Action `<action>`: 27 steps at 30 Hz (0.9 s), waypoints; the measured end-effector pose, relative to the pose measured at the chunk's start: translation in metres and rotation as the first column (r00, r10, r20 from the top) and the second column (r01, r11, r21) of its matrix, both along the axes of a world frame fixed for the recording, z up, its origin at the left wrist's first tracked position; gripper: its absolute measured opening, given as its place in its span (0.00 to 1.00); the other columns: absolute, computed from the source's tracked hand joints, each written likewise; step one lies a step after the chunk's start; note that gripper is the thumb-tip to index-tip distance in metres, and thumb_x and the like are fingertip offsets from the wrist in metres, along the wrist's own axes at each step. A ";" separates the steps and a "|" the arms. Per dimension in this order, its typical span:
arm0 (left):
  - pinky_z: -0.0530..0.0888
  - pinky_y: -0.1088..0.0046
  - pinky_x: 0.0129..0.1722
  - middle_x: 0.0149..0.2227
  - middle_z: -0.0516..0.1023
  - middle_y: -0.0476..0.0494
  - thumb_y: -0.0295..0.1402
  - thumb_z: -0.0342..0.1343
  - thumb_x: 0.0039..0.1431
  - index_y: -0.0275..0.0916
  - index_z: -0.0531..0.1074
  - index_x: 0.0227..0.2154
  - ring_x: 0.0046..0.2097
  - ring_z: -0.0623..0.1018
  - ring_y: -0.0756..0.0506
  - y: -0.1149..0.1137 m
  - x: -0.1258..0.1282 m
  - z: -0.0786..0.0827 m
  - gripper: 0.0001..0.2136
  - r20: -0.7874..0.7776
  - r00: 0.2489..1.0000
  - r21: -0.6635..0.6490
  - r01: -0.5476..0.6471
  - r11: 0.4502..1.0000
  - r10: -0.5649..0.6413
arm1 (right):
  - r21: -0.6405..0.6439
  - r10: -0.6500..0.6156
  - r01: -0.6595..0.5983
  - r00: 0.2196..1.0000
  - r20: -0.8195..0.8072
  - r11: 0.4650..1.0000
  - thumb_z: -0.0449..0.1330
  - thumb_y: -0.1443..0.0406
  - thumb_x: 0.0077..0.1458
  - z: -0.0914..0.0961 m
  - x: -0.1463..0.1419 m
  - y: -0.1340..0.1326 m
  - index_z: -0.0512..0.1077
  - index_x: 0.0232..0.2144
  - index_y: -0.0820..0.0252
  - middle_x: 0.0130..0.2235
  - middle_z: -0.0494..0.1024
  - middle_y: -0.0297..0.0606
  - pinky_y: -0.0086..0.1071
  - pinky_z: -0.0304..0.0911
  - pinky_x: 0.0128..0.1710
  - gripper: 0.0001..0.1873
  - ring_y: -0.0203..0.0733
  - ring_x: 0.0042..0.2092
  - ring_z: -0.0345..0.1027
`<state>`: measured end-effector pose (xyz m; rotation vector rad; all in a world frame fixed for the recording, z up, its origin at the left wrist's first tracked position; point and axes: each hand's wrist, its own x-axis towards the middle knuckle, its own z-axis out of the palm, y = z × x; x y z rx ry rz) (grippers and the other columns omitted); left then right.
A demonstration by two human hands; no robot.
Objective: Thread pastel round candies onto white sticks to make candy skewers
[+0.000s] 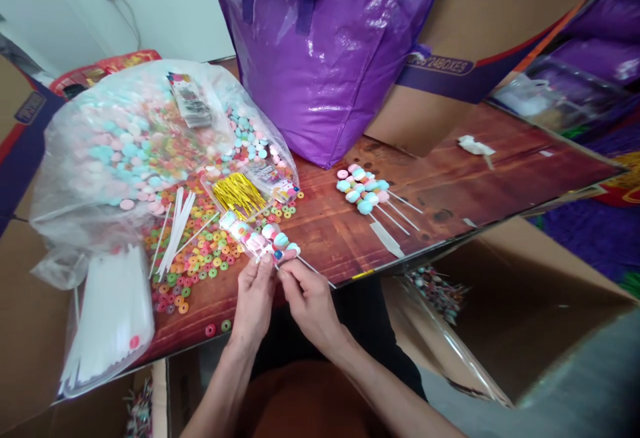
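Observation:
My left hand (254, 295) is closed in a pinch at the lower end of a candy skewer (245, 233) in a clear wrapper, pink, white and blue sweets showing through. Right beside it, my right hand (310, 295) has its fingers pinched at the same end; any small piece between the fingertips is hidden. Just beyond the right fingers lies an unwrapped candy skewer (281, 239), its white stick pointing right. Gold twist ties (239, 195) lie in a heap past the wrapped skewer. Several finished-looking candy skewers (364, 188) rest together to the right.
A big clear bag of sweets (125, 138) covers the table's left, with loose ring candies (210, 261), white sticks (180, 225) and a pack of sticks (113, 311) nearby. A purple bag (325, 71) and a cardboard box (480, 38) stand behind. An open carton (530, 291) sits lower right.

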<state>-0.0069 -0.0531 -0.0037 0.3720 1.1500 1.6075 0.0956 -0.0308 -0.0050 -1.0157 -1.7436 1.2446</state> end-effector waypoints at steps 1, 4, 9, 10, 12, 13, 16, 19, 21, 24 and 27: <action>0.73 0.62 0.54 0.42 0.83 0.39 0.41 0.64 0.56 0.36 0.81 0.40 0.49 0.80 0.40 -0.002 -0.001 -0.001 0.14 -0.018 1.000 0.000 -0.012 1.000 0.012 | -0.069 0.026 -0.028 0.999 -0.023 0.997 0.50 0.64 0.65 0.002 -0.002 0.001 0.63 0.25 0.58 0.23 0.63 0.29 0.28 0.53 0.27 0.14 0.33 0.25 0.56; 0.72 0.63 0.56 0.45 0.82 0.40 0.42 0.62 0.58 0.38 0.81 0.43 0.51 0.79 0.41 -0.007 -0.004 -0.004 0.15 -0.115 0.991 -0.001 -0.065 0.998 0.064 | -0.301 0.054 -0.102 0.985 -0.162 0.948 0.52 0.59 0.65 0.007 -0.013 0.006 0.63 0.27 0.57 0.23 0.63 0.29 0.28 0.54 0.26 0.15 0.34 0.25 0.56; 0.68 0.65 0.60 0.47 0.81 0.42 0.42 0.62 0.59 0.41 0.80 0.45 0.55 0.76 0.42 -0.016 -0.015 -0.003 0.15 -0.243 0.960 0.036 -0.134 0.990 0.139 | -0.583 -0.059 -0.191 0.923 -0.381 0.790 0.58 0.49 0.58 0.014 -0.047 0.008 0.63 0.25 0.56 0.20 0.56 0.25 0.27 0.45 0.20 0.19 0.31 0.21 0.45; 0.69 0.65 0.59 0.46 0.81 0.42 0.42 0.62 0.59 0.41 0.80 0.45 0.54 0.76 0.42 -0.017 -0.020 -0.001 0.14 -0.193 0.971 0.057 -0.131 0.990 0.140 | -0.621 -0.063 -0.217 0.916 -0.397 0.753 0.59 0.48 0.57 0.014 -0.052 0.007 0.62 0.24 0.56 0.19 0.54 0.24 0.27 0.42 0.19 0.21 0.30 0.20 0.43; 0.72 0.66 0.53 0.41 0.80 0.42 0.42 0.61 0.60 0.41 0.80 0.43 0.49 0.77 0.44 -0.019 -0.030 0.003 0.13 -0.052 0.985 0.121 -0.156 0.980 0.163 | -0.650 -0.015 -0.261 0.922 -0.387 0.714 0.58 0.47 0.57 0.017 -0.059 0.008 0.61 0.22 0.56 0.18 0.51 0.23 0.27 0.39 0.18 0.23 0.29 0.19 0.39; 0.74 0.67 0.49 0.39 0.80 0.43 0.41 0.62 0.59 0.41 0.80 0.42 0.44 0.78 0.45 -0.020 -0.036 0.006 0.12 0.012 0.983 0.149 -0.181 0.972 0.181 | -0.624 0.062 -0.289 0.931 -0.359 0.726 0.56 0.47 0.58 0.020 -0.061 0.010 0.61 0.22 0.57 0.18 0.52 0.23 0.27 0.39 0.19 0.24 0.29 0.19 0.40; 0.75 0.72 0.40 0.30 0.73 0.49 0.38 0.65 0.56 0.40 0.79 0.38 0.33 0.73 0.51 -0.020 -0.053 0.010 0.10 0.120 0.954 0.193 -0.296 0.936 0.276 | -0.340 0.427 -0.419 0.903 -0.054 0.842 0.52 0.58 0.64 0.036 -0.062 0.028 0.64 0.19 0.59 0.18 0.61 0.28 0.28 0.48 0.24 0.22 0.32 0.21 0.52; 0.72 0.76 0.35 0.24 0.64 0.53 0.36 0.67 0.54 0.38 0.78 0.36 0.28 0.67 0.53 -0.020 -0.066 0.009 0.09 0.136 0.917 0.203 -0.396 0.895 0.375 | 0.040 0.348 -0.419 0.800 0.489 0.907 0.53 0.70 0.61 0.051 -0.072 0.061 0.70 0.23 0.60 0.25 0.72 0.34 0.30 0.51 0.30 0.15 0.36 0.28 0.63; 0.69 0.78 0.29 0.23 0.61 0.54 0.36 0.67 0.54 0.37 0.77 0.37 0.27 0.63 0.54 -0.021 -0.071 0.006 0.10 0.114 0.916 0.175 -0.400 0.899 0.385 | 0.203 0.104 -0.317 0.735 0.670 0.926 0.51 0.70 0.63 0.055 -0.087 0.086 0.75 0.31 0.59 0.33 0.77 0.39 0.30 0.54 0.33 0.13 0.40 0.36 0.69; 0.62 0.81 0.23 0.23 0.60 0.54 0.37 0.66 0.55 0.36 0.75 0.36 0.25 0.59 0.55 -0.022 -0.070 -0.001 0.11 0.097 0.933 0.110 -0.355 0.928 0.346 | 0.255 -0.055 -0.262 0.589 0.806 0.931 0.53 0.68 0.64 0.051 -0.113 0.116 0.76 0.41 0.60 0.44 0.79 0.47 0.33 0.59 0.36 0.11 0.48 0.44 0.73; 0.60 0.81 0.23 0.23 0.61 0.54 0.38 0.65 0.56 0.38 0.70 0.30 0.25 0.59 0.55 -0.023 -0.065 -0.004 0.11 0.087 0.936 0.089 -0.348 0.933 0.341 | 0.212 -0.037 -0.297 0.501 0.865 0.931 0.52 0.72 0.61 0.043 -0.130 0.129 0.75 0.44 0.64 0.46 0.79 0.53 0.36 0.61 0.36 0.13 0.53 0.46 0.75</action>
